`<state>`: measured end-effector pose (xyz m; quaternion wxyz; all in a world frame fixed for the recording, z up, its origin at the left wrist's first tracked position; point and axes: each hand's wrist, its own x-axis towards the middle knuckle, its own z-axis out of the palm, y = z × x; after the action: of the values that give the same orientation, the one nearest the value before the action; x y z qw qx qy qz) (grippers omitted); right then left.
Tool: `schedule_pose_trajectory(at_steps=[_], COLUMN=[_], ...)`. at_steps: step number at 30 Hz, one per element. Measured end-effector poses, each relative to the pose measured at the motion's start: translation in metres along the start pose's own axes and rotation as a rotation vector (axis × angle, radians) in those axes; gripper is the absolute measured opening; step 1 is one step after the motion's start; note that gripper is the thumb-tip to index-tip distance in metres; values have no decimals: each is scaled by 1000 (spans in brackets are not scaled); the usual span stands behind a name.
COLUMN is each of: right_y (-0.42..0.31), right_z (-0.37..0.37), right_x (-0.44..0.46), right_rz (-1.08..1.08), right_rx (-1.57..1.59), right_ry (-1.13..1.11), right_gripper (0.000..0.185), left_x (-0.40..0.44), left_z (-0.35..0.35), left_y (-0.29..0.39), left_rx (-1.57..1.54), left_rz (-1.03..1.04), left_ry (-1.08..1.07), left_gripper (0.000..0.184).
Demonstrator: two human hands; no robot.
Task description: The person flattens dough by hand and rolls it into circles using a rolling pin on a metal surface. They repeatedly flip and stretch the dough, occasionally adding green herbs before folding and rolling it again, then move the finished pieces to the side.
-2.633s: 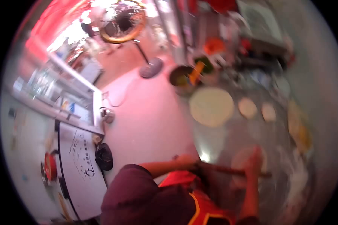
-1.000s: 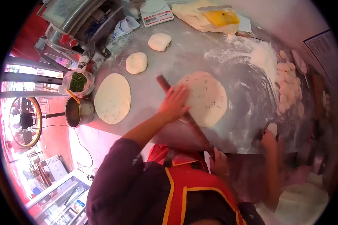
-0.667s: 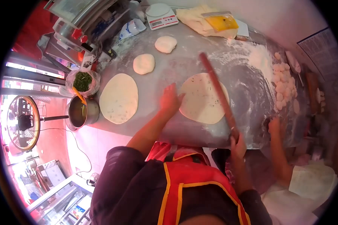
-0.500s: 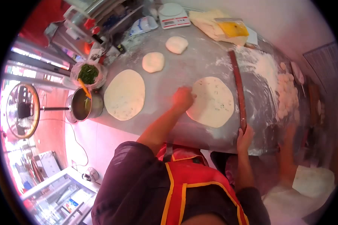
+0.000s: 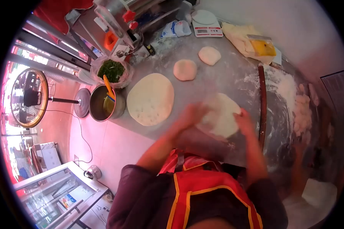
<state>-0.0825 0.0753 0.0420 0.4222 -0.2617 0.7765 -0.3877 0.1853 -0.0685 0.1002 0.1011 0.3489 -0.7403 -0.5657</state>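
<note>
A pale flat dough round (image 5: 221,116), slightly blurred, lies in front of me on the grey worktop. My right hand (image 5: 244,121) has its fingers closed on the round's right edge. At the opposite edge is my left hand (image 5: 195,114), smeared by motion, so its grip does not show. A long dark rolling pin (image 5: 262,103) rests on the worktop just right of my right hand, untouched. To the left lies a second, larger flat dough round (image 5: 150,100) with dark specks near its lower part. Farther back sit two thick dough pieces, a nearer one (image 5: 185,70) and a farther one (image 5: 209,55).
Chopped greens (image 5: 111,71) fill a bagged bowl beside a metal pot (image 5: 103,103) with an orange-handled utensil. A white scale (image 5: 206,24) and a yellow packet (image 5: 263,48) stand behind. Flour and several small dough pieces (image 5: 302,110) are at right, near another person's blurred arm (image 5: 299,162).
My right hand has let go of the rolling pin and moved left to the dough's edge. My left hand stays at the left edge, now blurred. The view has shifted.
</note>
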Motion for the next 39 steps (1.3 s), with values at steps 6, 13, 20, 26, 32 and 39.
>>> schedule_pose_trajectory(at_steps=[6, 13, 20, 26, 32, 39], right_y=[-56, 54, 87, 122, 135, 143], right_z=[68, -67, -116, -128, -141, -143], right_x=[-30, -50, -75, -148, -157, -148], right_rz=[-507, -218, -49, -70, 19, 19], right_rx=[-146, -890, -527, -248, -172, -271], right_ry=[59, 815, 566, 676, 666, 691], right_gripper=[40, 57, 46, 41, 39, 41], left_x=[-44, 120, 247, 309, 348, 235], left_z=[-156, -61, -1, 27, 190, 259], left_y=[6, -14, -1, -22, 70, 80], left_rx=[652, 726, 968, 797, 705, 766], left_rz=[-637, 276, 264, 277, 487, 595], left_ry=[287, 439, 554, 893, 419, 132], left_gripper=[54, 80, 72, 54, 50, 40])
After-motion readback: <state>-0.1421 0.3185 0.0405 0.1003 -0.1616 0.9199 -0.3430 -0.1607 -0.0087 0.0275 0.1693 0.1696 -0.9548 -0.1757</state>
